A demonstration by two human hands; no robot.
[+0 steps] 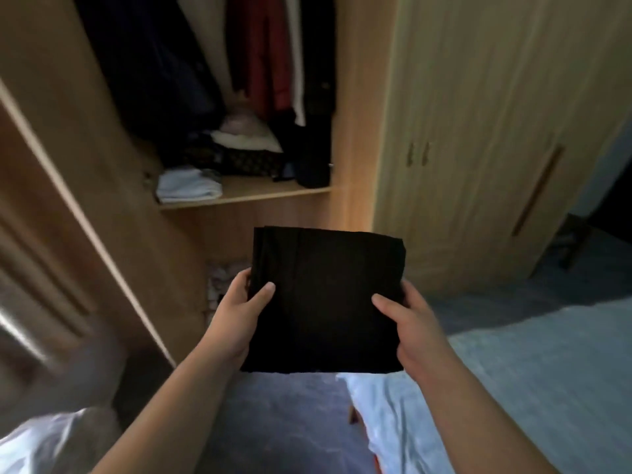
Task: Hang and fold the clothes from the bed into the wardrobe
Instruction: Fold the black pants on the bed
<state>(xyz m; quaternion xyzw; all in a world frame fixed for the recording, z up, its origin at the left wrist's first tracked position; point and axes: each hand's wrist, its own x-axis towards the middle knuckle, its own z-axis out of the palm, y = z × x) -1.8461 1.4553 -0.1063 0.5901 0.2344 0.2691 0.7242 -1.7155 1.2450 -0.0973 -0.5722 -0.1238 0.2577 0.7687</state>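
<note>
Nearest: bed (513, 388), pale sheet, lower right; blue carpet (273, 422) under my arms.

L hand (239, 313) + R hand (407, 323) both grip the folded black garment (325, 299), one on each side edge, thumbs on top, fingers curled under. Flat square bundle, held level at about waist height, clear of the bed. Fold looks tight, layered edge on its left side.

Beyond it: wardrobe (355, 131), left door (68, 217) swung open toward me. Shelf (253, 193) sits ahead and up-left of the bundle, well apart yet. On it: white folded stack (188, 188) at left, dark patterned basket (253, 160) mid-back. Hung clothes (266, 63) above, dark and red. Bare wood shows along the shelf front, centre to right.

Key relation: shelf lies fwd + higher + a bit left of both hands; L hand is nearer the opening. Judgement: the bundle wants lifting and sliding in flat, far edge first, onto that bare strip. Risk: fold slumps if one hand lets go early. Closed doors (478, 131) at right, not needed.
</note>
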